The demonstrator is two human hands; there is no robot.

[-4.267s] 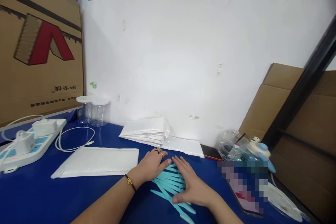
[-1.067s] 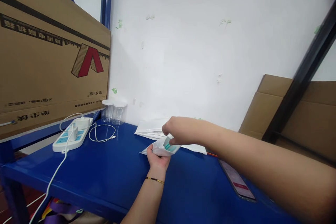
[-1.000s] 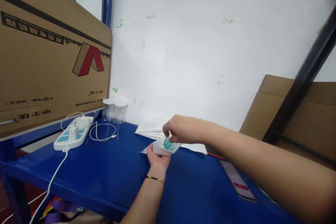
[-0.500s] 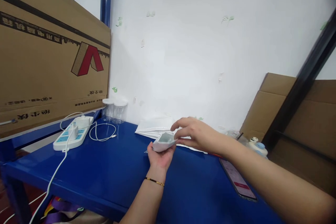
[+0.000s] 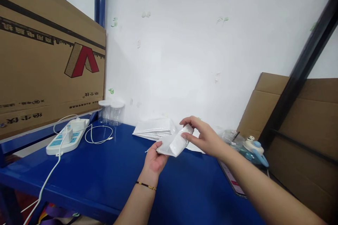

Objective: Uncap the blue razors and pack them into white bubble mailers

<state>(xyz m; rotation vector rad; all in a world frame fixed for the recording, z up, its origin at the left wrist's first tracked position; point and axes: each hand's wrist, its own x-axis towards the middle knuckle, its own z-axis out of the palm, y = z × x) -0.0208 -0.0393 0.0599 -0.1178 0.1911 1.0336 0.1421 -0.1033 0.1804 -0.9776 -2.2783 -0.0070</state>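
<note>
Above the blue table (image 5: 116,172), a white envelope (image 5: 167,145) is gripped at its near left side by the left hand (image 5: 155,157). Its folded end is pinched between thumb and fingers of the right hand (image 5: 206,136). A phone (image 5: 232,179) is partly hidden by the right forearm (image 5: 255,181). Farther back, stacked envelopes (image 5: 151,126) are seen near the wall (image 5: 163,59).

White mailer (image 5: 169,145) in left grip (image 5: 155,159), right grip (image 5: 206,137) on its flap, blue table (image 5: 105,168) below
</note>
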